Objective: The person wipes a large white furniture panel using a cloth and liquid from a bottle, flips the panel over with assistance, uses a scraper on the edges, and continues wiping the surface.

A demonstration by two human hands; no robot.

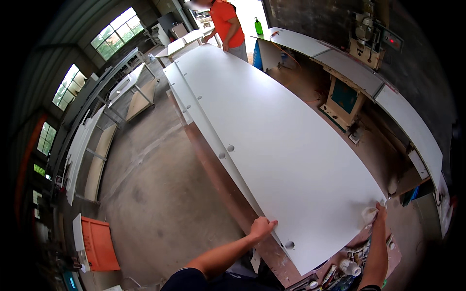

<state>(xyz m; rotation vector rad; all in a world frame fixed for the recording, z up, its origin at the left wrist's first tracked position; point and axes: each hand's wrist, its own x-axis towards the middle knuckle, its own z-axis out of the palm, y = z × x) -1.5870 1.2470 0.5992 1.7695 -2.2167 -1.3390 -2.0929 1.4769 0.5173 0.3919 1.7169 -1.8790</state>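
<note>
A long white panel (281,140) with round holes along its left side stretches away from me, on top of another white panel (180,97) whose left edge shows. My left hand (262,229) is closed on the top panel's near left edge, thumb lying over the surface. At the near right corner, my right hand (380,213) is closed on a crumpled white cloth (369,215) that rests on the panel. Its fingertips are partly hidden, so whether they also grip the panel's edge is unclear. Beyond the far end stands a person in an orange shirt (226,24), hands at the panel.
A brown bench (213,165) supports the panels. Bottles and tubes (350,266) crowd its near right end. Along the right runs a white-topped counter (349,65) with a green bottle (258,26). An orange crate (99,245) and several tables (94,150) stand left.
</note>
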